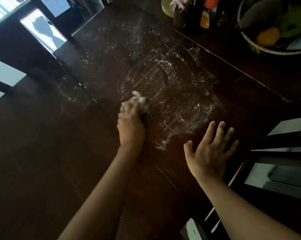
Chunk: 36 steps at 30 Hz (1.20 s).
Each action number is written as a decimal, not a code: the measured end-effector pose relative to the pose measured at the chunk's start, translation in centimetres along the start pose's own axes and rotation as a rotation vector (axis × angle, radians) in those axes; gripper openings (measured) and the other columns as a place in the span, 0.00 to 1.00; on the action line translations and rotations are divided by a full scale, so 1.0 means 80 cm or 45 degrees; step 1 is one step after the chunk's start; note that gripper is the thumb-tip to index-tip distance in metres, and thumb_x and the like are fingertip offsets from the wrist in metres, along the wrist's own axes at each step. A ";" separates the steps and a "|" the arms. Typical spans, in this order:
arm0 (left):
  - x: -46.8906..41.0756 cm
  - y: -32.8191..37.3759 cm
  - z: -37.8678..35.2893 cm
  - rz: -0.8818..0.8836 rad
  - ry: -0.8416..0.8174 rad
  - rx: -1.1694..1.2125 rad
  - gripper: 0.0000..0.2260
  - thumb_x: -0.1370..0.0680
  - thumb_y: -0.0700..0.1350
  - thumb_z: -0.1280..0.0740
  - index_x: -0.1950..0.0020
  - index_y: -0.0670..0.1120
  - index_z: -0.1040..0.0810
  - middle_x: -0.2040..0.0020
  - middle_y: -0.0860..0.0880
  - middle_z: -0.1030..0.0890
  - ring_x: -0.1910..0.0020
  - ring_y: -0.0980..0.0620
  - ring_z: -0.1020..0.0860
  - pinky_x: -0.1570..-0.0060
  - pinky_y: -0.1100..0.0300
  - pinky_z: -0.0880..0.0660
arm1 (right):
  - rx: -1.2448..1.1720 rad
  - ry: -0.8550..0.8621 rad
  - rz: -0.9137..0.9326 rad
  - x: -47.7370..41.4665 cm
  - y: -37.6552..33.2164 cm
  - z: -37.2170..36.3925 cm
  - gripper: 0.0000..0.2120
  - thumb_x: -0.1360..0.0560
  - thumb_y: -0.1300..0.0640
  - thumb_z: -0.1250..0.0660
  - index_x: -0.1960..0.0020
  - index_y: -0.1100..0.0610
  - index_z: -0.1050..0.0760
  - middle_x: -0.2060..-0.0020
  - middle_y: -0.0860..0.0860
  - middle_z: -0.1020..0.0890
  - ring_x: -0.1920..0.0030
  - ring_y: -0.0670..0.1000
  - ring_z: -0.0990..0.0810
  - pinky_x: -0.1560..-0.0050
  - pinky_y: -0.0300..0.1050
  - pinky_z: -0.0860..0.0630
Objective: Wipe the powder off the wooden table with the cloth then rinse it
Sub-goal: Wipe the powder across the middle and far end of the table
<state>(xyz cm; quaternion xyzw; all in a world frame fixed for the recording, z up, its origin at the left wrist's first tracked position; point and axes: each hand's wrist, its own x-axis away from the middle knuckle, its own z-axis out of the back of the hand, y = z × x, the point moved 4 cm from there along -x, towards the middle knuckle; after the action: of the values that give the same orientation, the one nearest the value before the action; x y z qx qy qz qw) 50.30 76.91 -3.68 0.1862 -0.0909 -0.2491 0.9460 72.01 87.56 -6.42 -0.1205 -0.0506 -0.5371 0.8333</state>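
The left hand (pixel 131 125) is gripping the bunched cloth (pixel 142 103), fingers curled round it, near the middle of the wooden table (pixel 42 153) beside smeared powder (pixel 181 101). The right hand (pixel 210 153) is reaching palm-down, fingers straight and spread, near the right edge.

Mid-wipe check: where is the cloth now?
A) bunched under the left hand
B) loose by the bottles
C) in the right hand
A: the left hand grips the bunched cloth on the table; the right hand is spread open, holding nothing.
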 end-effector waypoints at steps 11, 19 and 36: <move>0.117 -0.067 0.022 -0.716 -0.326 0.031 0.33 0.33 0.30 0.25 0.33 0.56 0.24 0.28 0.55 0.31 0.25 0.51 0.37 0.27 0.46 0.37 | -0.049 0.033 0.000 0.002 -0.001 0.005 0.40 0.24 0.38 0.54 0.19 0.59 0.52 0.20 0.61 0.50 0.21 0.64 0.56 0.24 0.69 0.54; 0.042 0.017 0.001 0.025 -0.024 0.093 0.28 0.28 0.32 0.40 0.32 0.55 0.25 0.29 0.48 0.28 0.30 0.43 0.31 0.39 0.40 0.26 | -0.042 0.036 -0.005 0.001 0.000 0.005 0.39 0.24 0.39 0.53 0.19 0.59 0.52 0.20 0.61 0.49 0.21 0.64 0.55 0.24 0.69 0.54; 0.115 -0.053 0.034 -0.102 -0.147 0.181 0.31 0.30 0.27 0.32 0.34 0.55 0.25 0.29 0.54 0.30 0.26 0.50 0.35 0.31 0.41 0.32 | -0.034 0.031 -0.003 0.001 0.001 0.004 0.39 0.24 0.39 0.54 0.19 0.58 0.53 0.20 0.60 0.50 0.20 0.64 0.56 0.24 0.69 0.54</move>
<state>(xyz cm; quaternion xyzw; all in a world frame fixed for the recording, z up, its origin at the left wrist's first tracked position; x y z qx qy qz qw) 55.64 67.98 -2.20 0.2417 -0.1553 -0.2899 0.9129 72.16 87.62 -6.11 -0.1250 -0.0332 -0.5401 0.8316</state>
